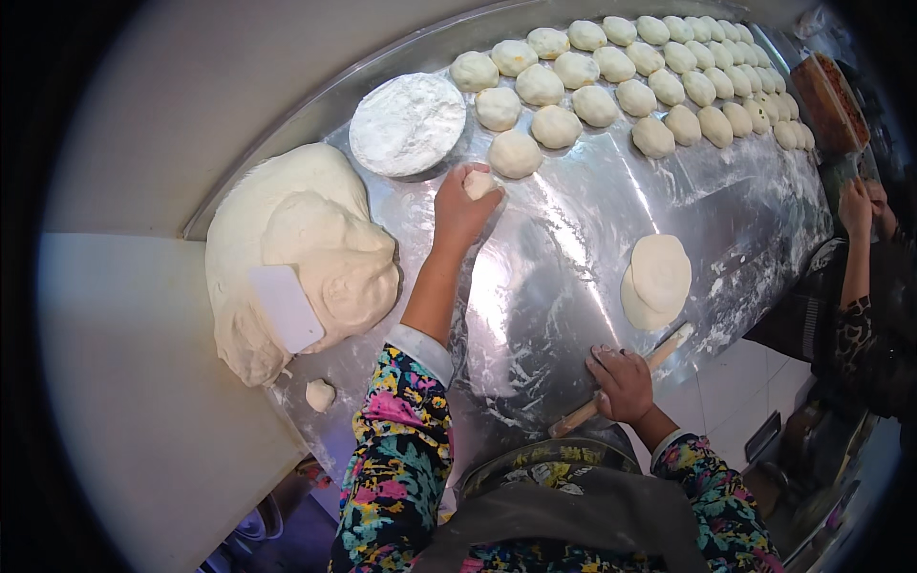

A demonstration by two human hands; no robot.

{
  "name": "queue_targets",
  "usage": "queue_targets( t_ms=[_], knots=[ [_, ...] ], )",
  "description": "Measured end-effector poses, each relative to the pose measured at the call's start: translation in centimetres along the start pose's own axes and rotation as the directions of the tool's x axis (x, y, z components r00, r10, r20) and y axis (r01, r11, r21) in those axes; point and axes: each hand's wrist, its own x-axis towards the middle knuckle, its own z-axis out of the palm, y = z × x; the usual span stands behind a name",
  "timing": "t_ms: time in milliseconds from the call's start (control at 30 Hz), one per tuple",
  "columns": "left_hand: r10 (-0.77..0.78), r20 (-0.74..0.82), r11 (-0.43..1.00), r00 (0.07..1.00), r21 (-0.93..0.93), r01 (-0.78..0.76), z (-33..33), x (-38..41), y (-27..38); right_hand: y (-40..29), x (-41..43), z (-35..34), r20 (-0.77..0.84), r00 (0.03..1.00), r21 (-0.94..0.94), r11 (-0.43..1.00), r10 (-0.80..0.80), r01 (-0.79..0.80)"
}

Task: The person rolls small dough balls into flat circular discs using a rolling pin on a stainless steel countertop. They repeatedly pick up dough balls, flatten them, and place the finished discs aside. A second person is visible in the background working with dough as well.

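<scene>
My left hand (467,204) is closed around a small dough ball (478,184), beside a bowl of flour (407,123) and the nearest filled-looking dough bun (514,154). Near the table's front edge my right hand (622,381) rests over a wooden rolling pin (668,347); the pin's ends show on both sides of it. Two flat dough rounds (660,271) overlap beyond the pin. On the left lies a large mass of dough (315,229) with a white plastic scraper (288,308) on it. A small dough piece (319,395) sits near the left front corner.
Rows of dough buns (615,64) cover the far side of the floured metal table (544,286). A raised rim runs along the wall. At the far right, a container of reddish filling (831,104) stands near another person's hands (860,208).
</scene>
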Motion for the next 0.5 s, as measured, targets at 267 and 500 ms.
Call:
queue_targets(
  t_ms=[267, 500],
  knots=[
    [0.362, -0.06, 0.815, 0.93, 0.505, -0.284, 4.6, -2.7, -1.2, 0.1, 0.0, -0.1, 0.01, 1.0, -0.001, 1.0, -0.008, 0.008],
    [0.455, 0.298, 0.876, 0.839, 0.02, -0.482, 3.7, -13.3, -0.3, 0.1, -0.2, 0.0, -0.014, 1.0, 0.032, 0.999, -0.019, 0.02]
  ],
)
